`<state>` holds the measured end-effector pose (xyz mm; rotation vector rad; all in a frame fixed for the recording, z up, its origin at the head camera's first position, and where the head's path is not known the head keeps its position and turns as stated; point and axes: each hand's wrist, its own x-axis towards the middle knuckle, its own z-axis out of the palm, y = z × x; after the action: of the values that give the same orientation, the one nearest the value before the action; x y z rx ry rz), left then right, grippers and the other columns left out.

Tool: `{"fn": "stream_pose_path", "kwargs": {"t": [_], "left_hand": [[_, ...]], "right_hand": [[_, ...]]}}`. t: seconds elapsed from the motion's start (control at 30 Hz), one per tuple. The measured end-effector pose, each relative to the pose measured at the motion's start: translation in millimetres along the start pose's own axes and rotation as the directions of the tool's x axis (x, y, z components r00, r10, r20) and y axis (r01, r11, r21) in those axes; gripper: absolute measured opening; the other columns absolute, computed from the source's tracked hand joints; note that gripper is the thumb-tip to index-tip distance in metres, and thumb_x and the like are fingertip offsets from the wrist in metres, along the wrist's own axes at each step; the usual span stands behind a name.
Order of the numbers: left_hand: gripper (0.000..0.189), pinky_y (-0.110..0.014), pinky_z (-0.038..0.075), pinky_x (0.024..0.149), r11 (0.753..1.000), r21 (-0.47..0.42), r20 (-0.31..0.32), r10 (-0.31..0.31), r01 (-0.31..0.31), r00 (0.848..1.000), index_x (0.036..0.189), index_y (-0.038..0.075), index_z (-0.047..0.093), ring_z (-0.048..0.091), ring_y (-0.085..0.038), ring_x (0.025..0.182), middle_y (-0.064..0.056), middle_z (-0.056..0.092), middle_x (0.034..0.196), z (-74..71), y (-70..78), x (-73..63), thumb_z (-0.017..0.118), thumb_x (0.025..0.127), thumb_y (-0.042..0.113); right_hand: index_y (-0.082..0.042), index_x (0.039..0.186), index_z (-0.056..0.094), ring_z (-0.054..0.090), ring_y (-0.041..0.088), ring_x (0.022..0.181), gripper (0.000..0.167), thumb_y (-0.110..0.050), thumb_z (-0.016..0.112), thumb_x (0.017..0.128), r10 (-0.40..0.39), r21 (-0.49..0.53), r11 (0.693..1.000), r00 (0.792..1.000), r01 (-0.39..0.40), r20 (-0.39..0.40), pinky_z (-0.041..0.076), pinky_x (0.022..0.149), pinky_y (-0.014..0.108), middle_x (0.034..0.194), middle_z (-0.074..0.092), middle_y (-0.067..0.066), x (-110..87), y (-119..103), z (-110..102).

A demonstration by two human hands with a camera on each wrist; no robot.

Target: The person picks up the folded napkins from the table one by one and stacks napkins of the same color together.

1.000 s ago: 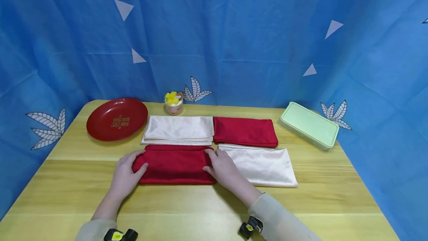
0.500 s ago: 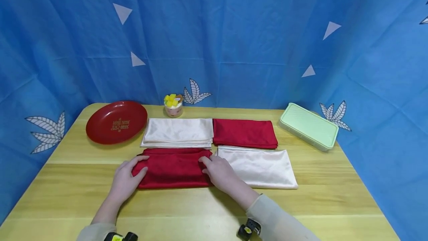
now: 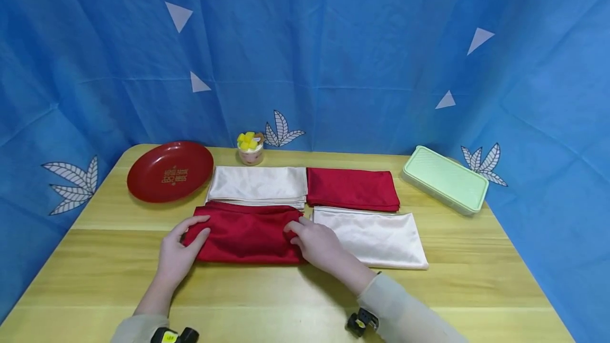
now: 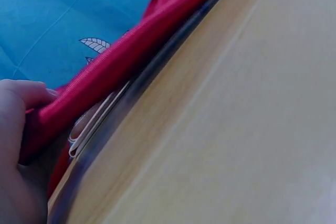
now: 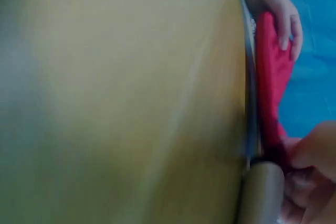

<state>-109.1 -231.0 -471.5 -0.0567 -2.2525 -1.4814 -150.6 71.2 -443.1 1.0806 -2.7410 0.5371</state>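
A folded red satin cloth (image 3: 248,234) is held between both hands at the front left of the group. My left hand (image 3: 178,250) grips its left end, with fingers over the top and thumb at the near side. At the other end my right hand (image 3: 316,242) pinches the cloth with curled fingers. In the left wrist view the red cloth (image 4: 105,77) hangs a little above the wooden table, a dark shadow under it. Beside my right hand lies a folded white cloth (image 3: 371,240). Behind are another white cloth (image 3: 259,183) and a red cloth (image 3: 352,188).
A red oval plate (image 3: 157,184) with gold characters stands at the back left. Near the back edge is a small dessert-like cup (image 3: 250,150) with yellow cubes on top. A pale green lidded box (image 3: 445,179) sits at the right. Blue curtain (image 3: 357,68) surrounds the table.
Both hands have tightened from resting at the cloth's ends to gripping it. The red cloth has risen slightly off the table, its back edge now overlapping the white cloth's front.
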Motion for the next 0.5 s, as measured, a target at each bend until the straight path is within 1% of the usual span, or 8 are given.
{"fn": "stream_pose_path", "kwargs": {"t": [0.07,0.17,0.23,0.3,0.33,0.4,0.5], "left_hand": [[0.028,-0.010,0.041,0.083,0.999,-0.046,-0.041,0.000,-0.002,0.999,0.110,0.004,0.069,0.055,-0.001,0.100,-0.011,0.066,0.108,1.1,2.4,0.6,0.072,0.083,0.000],[0.028,-0.011,0.044,0.076,0.997,-0.084,-0.101,-0.006,-0.002,0.995,0.109,0.003,0.070,0.056,-0.005,0.096,-0.008,0.067,0.108,4.1,6.7,2.2,0.073,0.081,-0.001],[0.027,-0.011,0.044,0.071,0.995,-0.099,-0.129,0.009,-0.022,0.992,0.108,0.002,0.070,0.057,-0.006,0.093,-0.008,0.067,0.106,7.4,10.2,3.8,0.072,0.081,-0.002],[0.027,-0.011,0.045,0.070,0.990,-0.133,-0.146,0.030,-0.049,0.989,0.108,-0.002,0.069,0.058,-0.007,0.092,-0.009,0.067,0.105,12.2,15.0,6.1,0.072,0.081,-0.005],[0.027,-0.012,0.045,0.069,0.986,-0.153,-0.152,0.042,-0.065,0.987,0.107,-0.003,0.069,0.058,-0.007,0.091,-0.010,0.067,0.104,14.9,19.8,7.4,0.071,0.081,-0.007],[0.026,-0.012,0.046,0.073,0.978,-0.185,-0.156,0.067,-0.096,0.985,0.106,-0.007,0.067,0.059,-0.007,0.091,-0.015,0.067,0.103,21.4,31.4,10.7,0.069,0.080,-0.011],[0.025,-0.012,0.046,0.076,0.970,-0.211,-0.146,0.089,-0.119,0.985,0.105,-0.012,0.065,0.059,-0.007,0.092,-0.022,0.065,0.101,33.7,52.2,17.8,0.067,0.080,-0.014]], "right_hand": [[-0.016,0.105,0.064,0.063,0.017,0.076,0.021,-0.010,0.070,0.086,0.003,0.010,1.000,1.000,-0.003,-0.014,0.051,0.059,0.029,0.092,0.060,-0.001,0.0,1,-5],[-0.017,0.108,0.063,0.062,0.015,0.077,0.022,-0.012,0.068,0.088,0.001,0.018,1.000,0.999,0.000,-0.049,0.052,0.058,0.028,0.095,0.059,-0.001,0.9,3,-14],[-0.018,0.110,0.063,0.061,0.013,0.077,0.022,-0.011,0.067,0.089,0.001,0.020,1.000,0.998,0.000,-0.070,0.052,0.059,0.028,0.095,0.058,-0.001,1.9,6,-20],[-0.018,0.111,0.063,0.060,0.012,0.077,0.023,-0.010,0.066,0.089,0.007,0.026,1.000,0.996,-0.005,-0.087,0.052,0.058,0.027,0.093,0.056,-0.002,2.7,10,-25],[-0.018,0.111,0.063,0.060,0.011,0.076,0.023,-0.009,0.066,0.089,0.013,0.025,1.000,0.995,-0.011,-0.096,0.052,0.059,0.027,0.093,0.056,-0.002,3.0,12,-28],[-0.017,0.110,0.064,0.060,0.010,0.076,0.024,-0.008,0.067,0.088,0.025,0.020,1.000,0.993,-0.023,-0.113,0.053,0.061,0.026,0.092,0.056,-0.002,2.9,17,-33],[-0.016,0.108,0.065,0.061,0.010,0.075,0.025,-0.006,0.069,0.086,0.049,-0.005,0.999,0.988,-0.050,-0.144,0.053,0.062,0.026,0.091,0.056,-0.002,0.6,28,-40]]}}
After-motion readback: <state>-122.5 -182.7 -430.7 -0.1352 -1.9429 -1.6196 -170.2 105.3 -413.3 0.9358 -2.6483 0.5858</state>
